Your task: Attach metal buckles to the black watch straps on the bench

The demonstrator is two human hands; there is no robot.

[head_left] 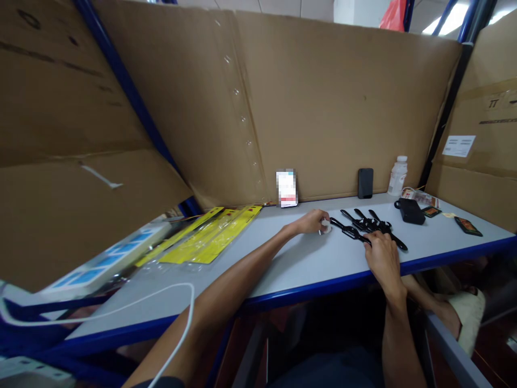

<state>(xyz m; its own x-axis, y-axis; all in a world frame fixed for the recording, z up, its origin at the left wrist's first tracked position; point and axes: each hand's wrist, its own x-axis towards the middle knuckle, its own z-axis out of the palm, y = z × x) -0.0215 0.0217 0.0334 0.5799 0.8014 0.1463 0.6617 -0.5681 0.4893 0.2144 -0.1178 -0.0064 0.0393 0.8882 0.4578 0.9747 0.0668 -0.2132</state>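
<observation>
My right hand (382, 253) is closed around the right handle of a black spokeshave (350, 231), a two-handled tool with a wider middle. Its other handle points left toward my left hand (313, 221). Bent fingers of my left hand pinch a small whitish piece (325, 229), too blurred to name, right beside that handle's tip. Several more black spokeshaves (367, 222) lie bunched together just behind and partly under my right hand, with small white bits on their middles.
Yellow cards in clear plastic sleeves (226, 234) lie left, near a white-and-blue box (109, 261). A lit phone (287, 188) and a dark phone (365, 183) lean on the cardboard wall (323, 108). A bottle (398, 177) and a black case (411, 211) stand right. A white cable (121, 312) crosses my left arm.
</observation>
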